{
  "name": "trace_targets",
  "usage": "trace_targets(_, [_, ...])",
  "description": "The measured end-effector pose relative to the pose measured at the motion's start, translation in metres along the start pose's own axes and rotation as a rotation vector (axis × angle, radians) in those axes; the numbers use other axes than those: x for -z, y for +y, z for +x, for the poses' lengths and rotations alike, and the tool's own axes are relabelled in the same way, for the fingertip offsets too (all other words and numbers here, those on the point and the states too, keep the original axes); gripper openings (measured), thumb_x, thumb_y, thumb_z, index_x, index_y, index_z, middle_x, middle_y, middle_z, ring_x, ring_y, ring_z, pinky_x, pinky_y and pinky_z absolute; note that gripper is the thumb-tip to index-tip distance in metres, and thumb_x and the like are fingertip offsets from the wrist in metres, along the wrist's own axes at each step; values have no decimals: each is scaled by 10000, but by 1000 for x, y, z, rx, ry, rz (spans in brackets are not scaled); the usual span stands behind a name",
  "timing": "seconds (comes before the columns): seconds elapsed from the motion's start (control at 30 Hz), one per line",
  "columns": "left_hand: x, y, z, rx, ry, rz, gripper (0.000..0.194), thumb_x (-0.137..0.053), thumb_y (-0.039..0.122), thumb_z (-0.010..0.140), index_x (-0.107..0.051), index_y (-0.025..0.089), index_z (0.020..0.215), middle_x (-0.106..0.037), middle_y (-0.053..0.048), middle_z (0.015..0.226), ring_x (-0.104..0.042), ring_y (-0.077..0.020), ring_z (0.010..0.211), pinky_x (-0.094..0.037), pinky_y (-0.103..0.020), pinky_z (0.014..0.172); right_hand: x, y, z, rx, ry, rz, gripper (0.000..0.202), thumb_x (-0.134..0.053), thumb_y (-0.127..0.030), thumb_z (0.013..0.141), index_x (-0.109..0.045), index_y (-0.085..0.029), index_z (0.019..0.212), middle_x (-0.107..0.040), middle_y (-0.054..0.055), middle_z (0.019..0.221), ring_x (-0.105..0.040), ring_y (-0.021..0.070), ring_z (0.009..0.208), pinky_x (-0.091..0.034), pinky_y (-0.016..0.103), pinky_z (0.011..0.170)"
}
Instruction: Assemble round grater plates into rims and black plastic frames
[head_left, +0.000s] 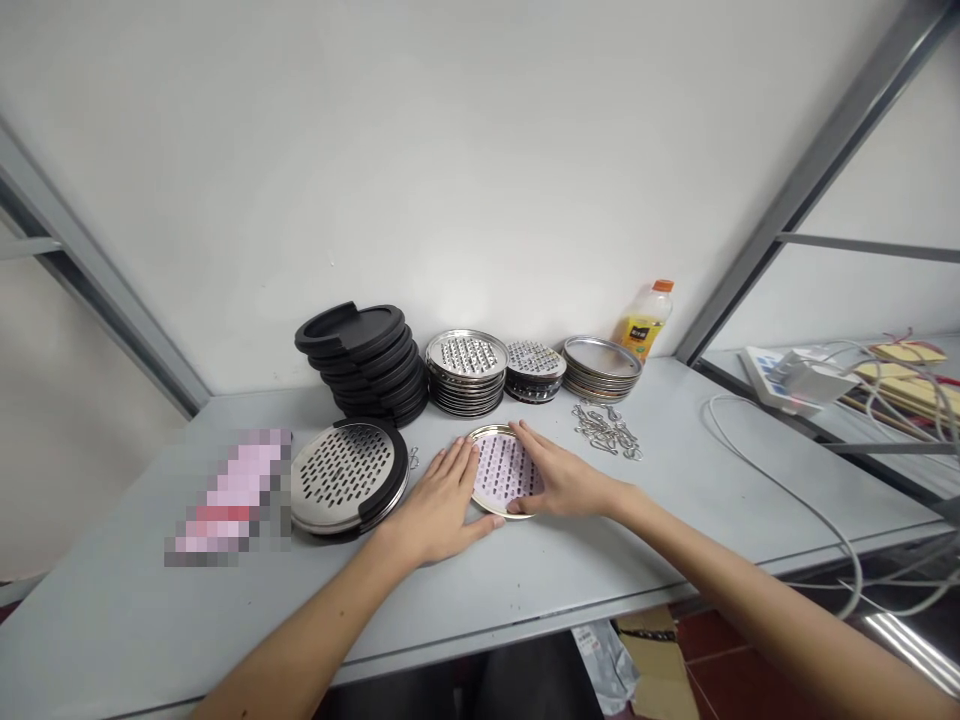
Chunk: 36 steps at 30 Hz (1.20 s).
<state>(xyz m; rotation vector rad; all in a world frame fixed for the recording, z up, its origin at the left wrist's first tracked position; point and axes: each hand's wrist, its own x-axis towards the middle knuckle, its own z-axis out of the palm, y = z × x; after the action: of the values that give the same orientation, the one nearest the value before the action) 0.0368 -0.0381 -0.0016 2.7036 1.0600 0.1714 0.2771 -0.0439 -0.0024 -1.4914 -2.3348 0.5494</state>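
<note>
Lying palm down at 9 o'clock of the perforated disc [496,468], left hand [442,500]: open, fingers extended, fingertips at the disc's rim. Right hand [566,480], 3 o'clock: half-curled over the same disc, fingers at its upper rim, thumb at its lower; how firmly it grips, I cannot tell.

From my head view, clock centred on that disc, which lies flat near the front edge of the grey table [465,610]:

- 9 o'clock, beyond the left hand: one slotted metal disc [346,475], black band around its right side, tilted slightly.
- 9 o'clock, farther out: one pink item [236,490], pixelated, nature unreadable.
- Between 9 and 10: small wire pieces [414,458], just beside the slotted disc.
- 10 o'clock: one stack of black rims [364,365], tall, uneven.
- 11 o'clock: one stack of grater discs [467,370], shiny.
- Nearly 12: one smaller grater stack [535,370].
- 1 o'clock: one stack of plain-topped metal discs [602,368].
- Between 1 and 2: one bottle [645,322], orange cap, yellow label, against the wall.
- 2 o'clock: one heap of metal hooks [606,430].
- Toward 3, far out: one white power strip [780,380], cables about it.
</note>
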Motion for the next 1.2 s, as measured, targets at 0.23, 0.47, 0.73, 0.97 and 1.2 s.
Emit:
trace_targets(0.23, [1, 1, 0, 1, -8, 8, 890, -381, 639, 882, -131, 24, 1476, -62, -193, 1553, -29, -295, 1442, -125, -419, 1162, 6, -11, 1, -22, -100, -14, 1126, -690, -547, 688, -63, -91, 1505, -87, 217, 1556, -42, 332, 1440, -178, 488, 1157])
trace_targets(0.47, [-2, 1, 0, -3, 8, 27, 882, -374, 642, 881, -140, 34, 1476, -68, -190, 1554, -32, -290, 1441, -129, -417, 1161, 3, -8, 3, -72, -151, -7, 1148, -663, -583, 704, -16, -68, 1501, 15, 220, 1558, 38, 328, 1437, -111, 501, 1167])
trace_targets(0.73, [-6, -2, 0, -19, 48, 0, 858, -406, 622, 883, -141, 65, 1480, -95, -187, 1553, -49, -301, 1439, -140, -435, 1157, 2, -6, 8, -81, -167, 54, 1122, -729, -491, 667, -68, -157, 1510, -13, 181, 1569, 60, 337, 1434, -126, 533, 1151])
trace_targets(0.97, [-3, -1, 0, -9, 35, -18, 870, -423, 626, 875, -141, 72, 1485, -97, -188, 1553, -46, -301, 1439, -153, -446, 1155, -3, -6, 7, -104, -126, 100, 1119, -767, -458, 626, -139, -166, 1505, -15, 178, 1571, 40, 349, 1435, -114, 534, 1153])
trace_targets(1.2, [9, 1, -3, 17, -6, -54, 849, -442, 611, 879, -153, 99, 1491, -127, -178, 1548, -93, -292, 1436, -189, -455, 1149, 21, 4, 10, -66, -30, 306, 877, -678, -514, 736, -312, -168, 1453, -357, 170, 1482, -369, 324, 1348, -321, 510, 1111])
